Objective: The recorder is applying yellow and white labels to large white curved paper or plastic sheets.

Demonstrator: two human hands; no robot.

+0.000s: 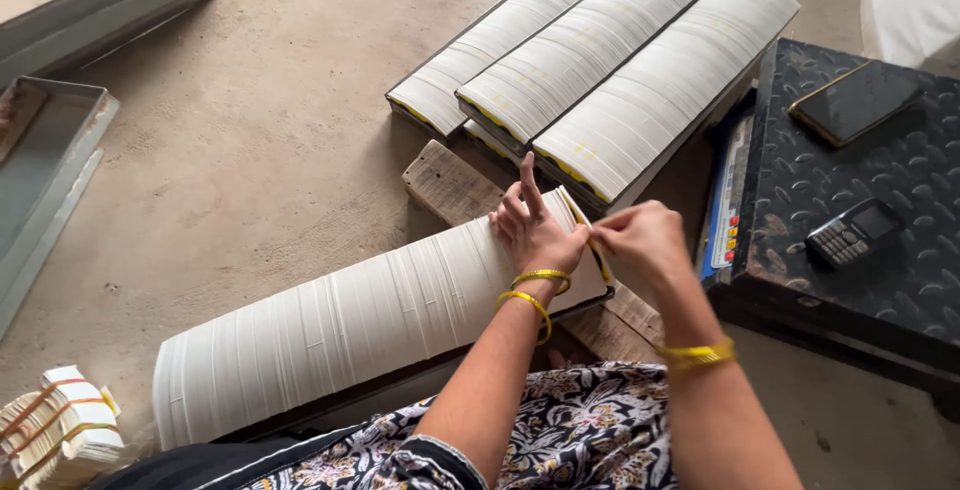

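Patterned fabric (560, 440) covers the lap below; left hand (535, 232) presses flat on a long row of white paper sheets (340, 325) in a tray, right hand (640, 245) pinching a yellow band (583, 222) at its end. Released pressure could fan the sheets loose.

Take the dark metal box (880, 280) with the studded lid as your marker. On its lid you've got a smartphone (856, 101) and, nearer you, a small keypad phone (856, 233), apart. Left of the box: three full trays of white cards (600, 60), side by side. Far left of the box, empty metal trays (50, 160); btm-left, banded card bundles (60, 430), prob. tied w/ orange bands.
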